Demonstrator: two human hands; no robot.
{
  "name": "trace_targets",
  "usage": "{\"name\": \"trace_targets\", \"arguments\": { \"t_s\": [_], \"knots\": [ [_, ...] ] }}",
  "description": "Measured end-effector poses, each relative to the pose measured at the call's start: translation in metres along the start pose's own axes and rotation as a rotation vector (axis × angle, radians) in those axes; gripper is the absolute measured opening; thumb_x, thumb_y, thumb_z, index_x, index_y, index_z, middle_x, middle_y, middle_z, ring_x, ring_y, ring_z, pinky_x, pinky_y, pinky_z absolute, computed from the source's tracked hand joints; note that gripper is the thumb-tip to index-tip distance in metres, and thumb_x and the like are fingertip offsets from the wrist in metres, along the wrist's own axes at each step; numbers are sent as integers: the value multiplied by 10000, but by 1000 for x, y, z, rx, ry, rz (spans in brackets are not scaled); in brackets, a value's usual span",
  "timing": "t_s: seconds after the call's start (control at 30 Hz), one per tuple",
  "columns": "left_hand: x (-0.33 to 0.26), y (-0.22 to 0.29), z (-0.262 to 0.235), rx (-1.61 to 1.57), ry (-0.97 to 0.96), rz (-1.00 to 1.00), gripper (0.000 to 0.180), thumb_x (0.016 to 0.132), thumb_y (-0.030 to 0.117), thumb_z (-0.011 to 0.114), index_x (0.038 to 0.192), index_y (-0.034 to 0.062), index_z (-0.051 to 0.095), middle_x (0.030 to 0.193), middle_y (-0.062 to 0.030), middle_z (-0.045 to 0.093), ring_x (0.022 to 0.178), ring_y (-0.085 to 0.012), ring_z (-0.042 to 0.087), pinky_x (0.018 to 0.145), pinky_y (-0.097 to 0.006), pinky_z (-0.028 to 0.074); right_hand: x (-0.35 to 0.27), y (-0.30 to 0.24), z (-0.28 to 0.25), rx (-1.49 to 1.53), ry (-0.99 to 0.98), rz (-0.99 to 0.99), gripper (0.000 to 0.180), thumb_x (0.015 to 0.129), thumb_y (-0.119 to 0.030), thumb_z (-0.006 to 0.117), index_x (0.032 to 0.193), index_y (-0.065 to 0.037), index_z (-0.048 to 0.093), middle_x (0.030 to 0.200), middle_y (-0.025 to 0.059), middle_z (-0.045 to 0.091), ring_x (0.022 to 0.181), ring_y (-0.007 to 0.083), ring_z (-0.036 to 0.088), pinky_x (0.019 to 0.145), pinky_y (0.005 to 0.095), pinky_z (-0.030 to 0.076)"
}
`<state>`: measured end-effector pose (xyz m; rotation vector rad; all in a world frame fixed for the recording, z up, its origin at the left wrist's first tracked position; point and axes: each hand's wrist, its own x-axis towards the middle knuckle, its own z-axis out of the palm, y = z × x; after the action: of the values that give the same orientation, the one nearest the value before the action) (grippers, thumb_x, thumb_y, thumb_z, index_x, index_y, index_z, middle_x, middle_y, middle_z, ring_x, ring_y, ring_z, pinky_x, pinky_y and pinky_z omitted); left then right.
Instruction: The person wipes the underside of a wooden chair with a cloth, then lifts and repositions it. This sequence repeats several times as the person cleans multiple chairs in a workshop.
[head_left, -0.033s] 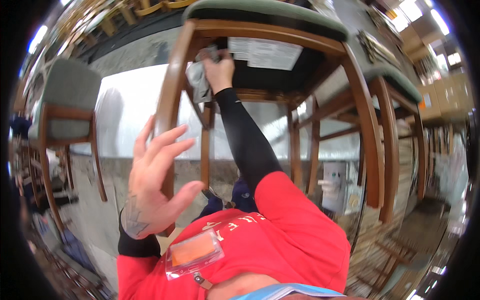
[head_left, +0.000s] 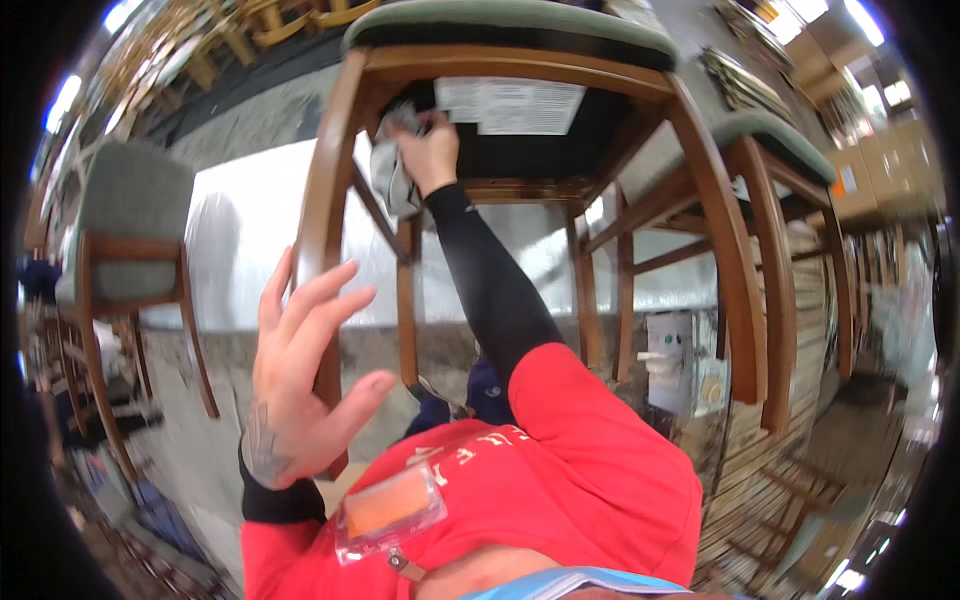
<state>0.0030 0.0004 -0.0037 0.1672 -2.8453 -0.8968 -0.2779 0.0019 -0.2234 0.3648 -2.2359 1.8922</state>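
Observation:
A wooden chair with a grey-green padded seat is tipped toward me, its dark underside and white printed labels showing. My right hand reaches beneath the seat and grips a crumpled grey cloth at the inner left corner of the frame. Part of the cloth hangs down below my fingers. Beside the chair's left front leg, my left hand is open, fingers spread and thumb out. Whether it touches the leg I cannot tell.
To the right stands another chair of the same kind, close by. A third chair is at the left. Silvery sheeting lies beyond the legs. A white-grey box sits low on the right, with cartons farther back.
The chair and right hand appear slightly farther left in the picture, and the view has shifted a little. Both hands keep nearly the same pose, the right still on the cloth.

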Motion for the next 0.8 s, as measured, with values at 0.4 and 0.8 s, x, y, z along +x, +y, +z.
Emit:
{"name": "trace_targets", "arguments": {
  "t_s": [0.4,0.8],
  "knots": [
    [4,-1,6,-12,12,-6,496,749,249,719,1203,55,668,1401,-140,572,1463,-437,295,1157,-542,307,107,-6,-182,796,771,74,336,925,-153,688,1136,73,559,1065,127,649,926,199,633,848,344,512],
    [3,0,4,10,-6,-17,475,785,278,704,1203,58,660,1415,-124,565,1466,-426,295,1165,-538,280,124,40,-203,1206,436,259,298,1013,-346,504,1132,-111,644,1075,59,700,964,240,683,876,378,540]
  ]
}}
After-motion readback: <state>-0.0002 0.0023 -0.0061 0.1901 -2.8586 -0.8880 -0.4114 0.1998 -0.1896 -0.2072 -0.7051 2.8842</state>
